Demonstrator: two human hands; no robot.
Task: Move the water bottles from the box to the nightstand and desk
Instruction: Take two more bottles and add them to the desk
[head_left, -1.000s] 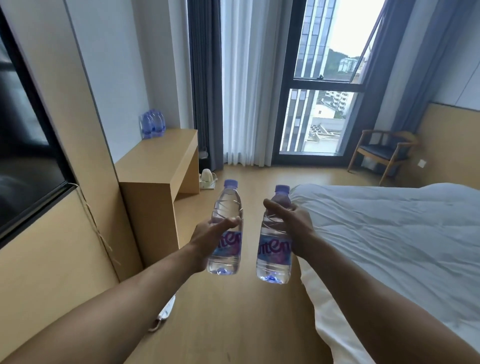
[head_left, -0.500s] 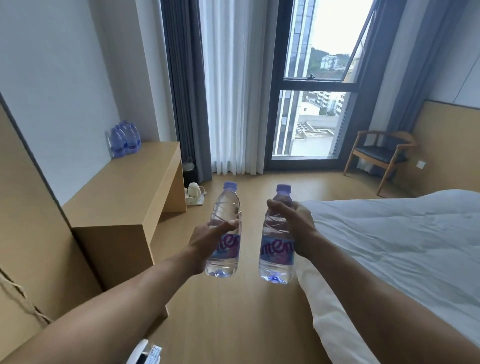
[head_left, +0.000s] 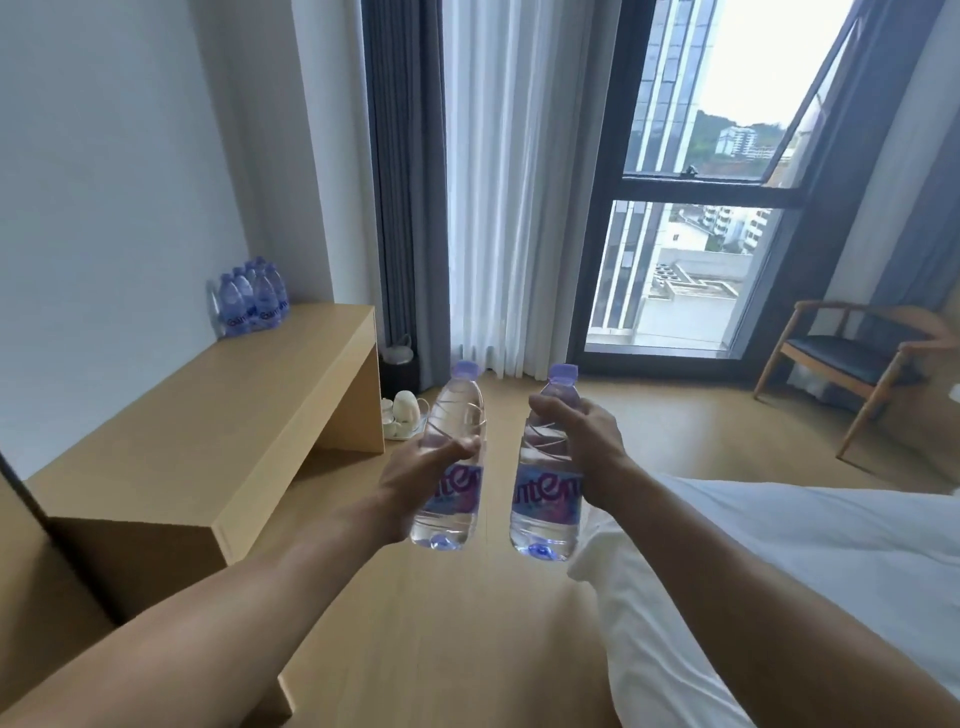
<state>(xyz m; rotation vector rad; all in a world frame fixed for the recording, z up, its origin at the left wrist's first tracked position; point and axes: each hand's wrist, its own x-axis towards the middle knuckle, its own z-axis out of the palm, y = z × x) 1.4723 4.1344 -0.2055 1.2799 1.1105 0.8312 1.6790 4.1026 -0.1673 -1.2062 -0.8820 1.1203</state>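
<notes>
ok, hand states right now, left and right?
Left hand: grips the left water bottle.
Right hand: grips the right water bottle.

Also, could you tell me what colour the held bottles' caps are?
Both caps are pale purple; the head view shows them best.

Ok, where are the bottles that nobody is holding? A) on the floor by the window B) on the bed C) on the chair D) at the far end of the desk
D: the group of bottles stands upright on the far end of the desk.
</notes>
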